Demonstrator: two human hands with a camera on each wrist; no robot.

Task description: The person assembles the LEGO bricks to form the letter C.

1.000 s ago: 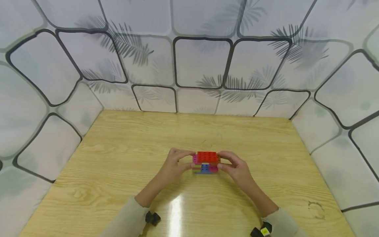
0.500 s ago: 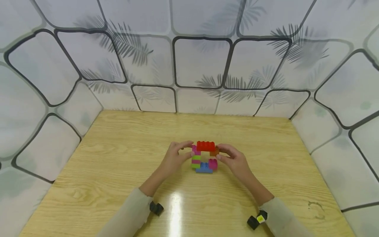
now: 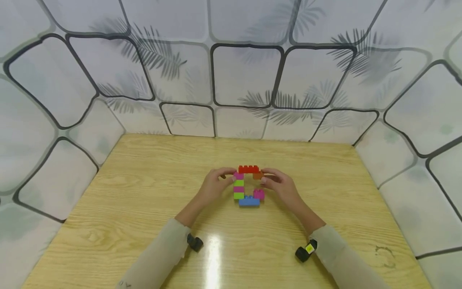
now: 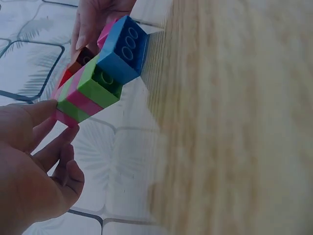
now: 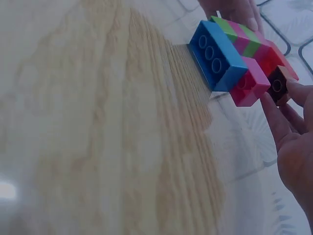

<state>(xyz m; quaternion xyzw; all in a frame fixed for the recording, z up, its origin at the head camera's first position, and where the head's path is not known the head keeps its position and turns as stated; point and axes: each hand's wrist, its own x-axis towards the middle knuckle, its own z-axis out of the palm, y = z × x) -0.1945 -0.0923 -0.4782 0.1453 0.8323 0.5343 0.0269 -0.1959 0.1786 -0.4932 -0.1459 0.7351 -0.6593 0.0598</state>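
My left hand pinches the top pink brick of a column of toy building bricks. Lime green bricks and pink ones alternate down this column, which stands on the left end of a blue brick. A red brick spans the top. Under its right end sits an orange brick, pinched between thumb and fingers of my right hand. Another pink brick sits on the blue brick's right end, with a gap below the orange one. Both wrist views show the blue brick's hollow underside.
The wooden table spreads beneath the hands, with white patterned panels at its back and sides. Black wrist devices sit at both sleeve cuffs. A light reflection lies on the tabletop near the front.
Both hands have moved away from the body and tipped the brick frame, so its front and central opening now face the head camera instead of its studded top. The grip has not changed.
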